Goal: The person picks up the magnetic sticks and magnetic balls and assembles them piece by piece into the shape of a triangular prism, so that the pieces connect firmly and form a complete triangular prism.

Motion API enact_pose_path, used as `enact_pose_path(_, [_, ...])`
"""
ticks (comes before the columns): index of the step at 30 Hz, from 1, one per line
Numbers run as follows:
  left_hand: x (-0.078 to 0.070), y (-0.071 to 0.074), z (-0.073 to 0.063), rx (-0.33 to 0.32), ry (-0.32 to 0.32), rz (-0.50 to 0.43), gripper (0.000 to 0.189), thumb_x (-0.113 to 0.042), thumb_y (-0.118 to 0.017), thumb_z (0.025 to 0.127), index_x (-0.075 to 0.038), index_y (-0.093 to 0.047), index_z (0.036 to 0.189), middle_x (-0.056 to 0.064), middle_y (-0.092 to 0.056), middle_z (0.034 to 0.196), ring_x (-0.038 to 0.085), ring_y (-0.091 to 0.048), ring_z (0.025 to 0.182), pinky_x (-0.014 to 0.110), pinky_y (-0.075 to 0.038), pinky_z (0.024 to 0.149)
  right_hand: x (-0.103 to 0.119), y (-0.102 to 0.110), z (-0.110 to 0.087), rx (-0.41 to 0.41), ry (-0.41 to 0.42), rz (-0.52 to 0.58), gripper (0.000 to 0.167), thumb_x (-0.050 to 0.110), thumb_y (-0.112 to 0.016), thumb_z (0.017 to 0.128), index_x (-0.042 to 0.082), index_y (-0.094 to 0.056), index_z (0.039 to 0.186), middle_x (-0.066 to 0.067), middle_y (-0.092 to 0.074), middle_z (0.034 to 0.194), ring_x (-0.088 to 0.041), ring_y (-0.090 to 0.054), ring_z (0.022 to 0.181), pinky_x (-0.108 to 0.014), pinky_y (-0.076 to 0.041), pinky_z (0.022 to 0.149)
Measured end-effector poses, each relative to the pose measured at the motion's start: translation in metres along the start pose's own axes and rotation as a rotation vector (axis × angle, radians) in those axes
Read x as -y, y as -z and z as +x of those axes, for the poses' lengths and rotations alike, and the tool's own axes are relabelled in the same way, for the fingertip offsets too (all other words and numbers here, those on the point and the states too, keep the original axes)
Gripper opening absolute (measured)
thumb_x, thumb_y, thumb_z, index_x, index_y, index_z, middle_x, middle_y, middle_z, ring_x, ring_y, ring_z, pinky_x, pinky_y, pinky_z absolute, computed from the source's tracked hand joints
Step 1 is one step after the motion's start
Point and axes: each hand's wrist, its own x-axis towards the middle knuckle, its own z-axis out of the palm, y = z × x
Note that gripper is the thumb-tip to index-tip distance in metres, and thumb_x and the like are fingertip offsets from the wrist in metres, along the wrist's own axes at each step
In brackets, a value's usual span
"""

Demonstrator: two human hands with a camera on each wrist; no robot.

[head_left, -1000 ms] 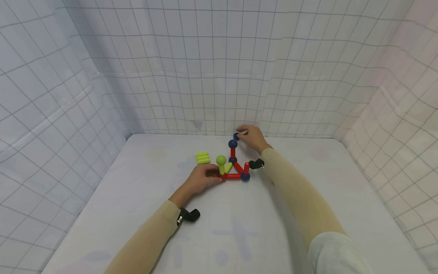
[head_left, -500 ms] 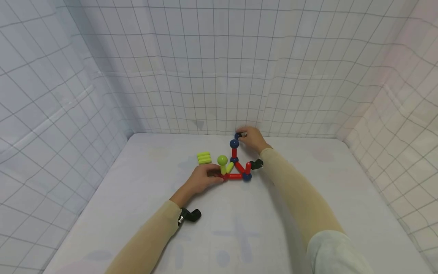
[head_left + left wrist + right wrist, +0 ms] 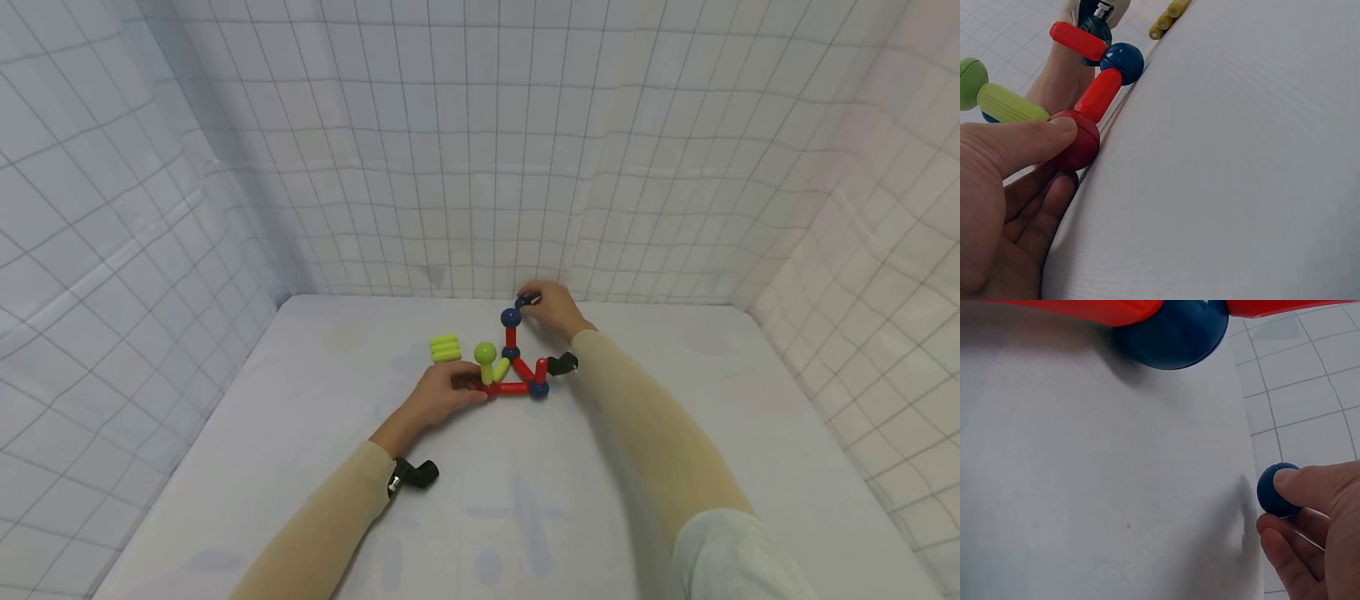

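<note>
On the white table stands a structure of magnetic rods and balls. Its base joins red rods [image 3: 514, 388], a yellow-green rod [image 3: 501, 369] and balls in a triangle. Uprights rise from the corners: one topped by a yellow-green ball [image 3: 485, 353], one by a dark blue ball [image 3: 511, 317], and a bare red rod [image 3: 541, 371]. My left hand [image 3: 441, 393] grips the red corner ball [image 3: 1079, 142] between thumb and fingers, low at the table. Behind the structure, my right hand [image 3: 553, 308] pinches a loose blue ball [image 3: 1277, 489] with thumb and fingers, close to the blue-topped upright.
Several yellow-green rods [image 3: 446, 348] lie side by side behind my left hand. A white grid-patterned curtain [image 3: 450, 167] encloses the back and sides of the table. Black wrist cameras [image 3: 417, 473] sit on both sleeves.
My right hand has shifted slightly toward me with the blue ball, which now sits a little nearer the blue-topped upright's level. The left hand and structure have stayed in place.
</note>
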Motion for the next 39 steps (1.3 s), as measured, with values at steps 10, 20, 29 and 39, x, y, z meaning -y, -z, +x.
enact_pose_path(10, [0.000, 0.000, -0.001, 0.004, -0.012, -0.010, 0.042, -0.011, -0.086, 0.093, 0.001, -0.074, 0.132, 0.007, -0.076, 0.115, 0.021, -0.071, 0.102, 0.044, -0.058, 0.098, 0.006, 0.018, -0.016, -0.091, 0.062, 0.063, 0.035, 0.021, -0.079, 0.101, 0.008, -0.073, 0.134, -0.009, -0.073, 0.127, -0.027, -0.068, 0.113, -0.045, -0.059, 0.095])
enact_pose_path(20, [-0.001, -0.001, 0.000, 0.008, -0.008, -0.004, 0.042, -0.012, -0.086, 0.094, 0.000, -0.074, 0.133, 0.006, -0.076, 0.114, 0.020, -0.072, 0.102, 0.043, -0.059, 0.097, 0.039, 0.044, -0.043, -0.144, 0.166, 0.116, 0.037, 0.020, -0.078, 0.103, 0.009, -0.072, 0.137, -0.010, -0.074, 0.126, -0.028, -0.071, 0.111, -0.046, -0.059, 0.097])
enact_pose_path(29, [-0.001, -0.002, 0.000, 0.001, -0.005, 0.002, 0.042, -0.010, -0.086, 0.093, 0.000, -0.074, 0.133, 0.006, -0.076, 0.113, 0.020, -0.072, 0.102, 0.043, -0.059, 0.097, 0.050, 0.056, -0.072, -0.157, 0.222, 0.166, 0.035, 0.019, -0.080, 0.101, 0.010, -0.075, 0.134, -0.008, -0.076, 0.116, -0.026, -0.072, 0.106, -0.046, -0.060, 0.094])
enact_pose_path(39, [-0.004, -0.001, -0.001, 0.000, 0.000, 0.006, 0.043, -0.010, -0.086, 0.093, 0.001, -0.073, 0.133, 0.007, -0.076, 0.114, 0.021, -0.072, 0.102, 0.043, -0.059, 0.097, 0.057, 0.065, -0.105, -0.173, 0.260, 0.150, 0.032, 0.018, -0.081, 0.100, 0.011, -0.075, 0.131, -0.003, -0.077, 0.108, -0.023, -0.072, 0.100, -0.047, -0.058, 0.094])
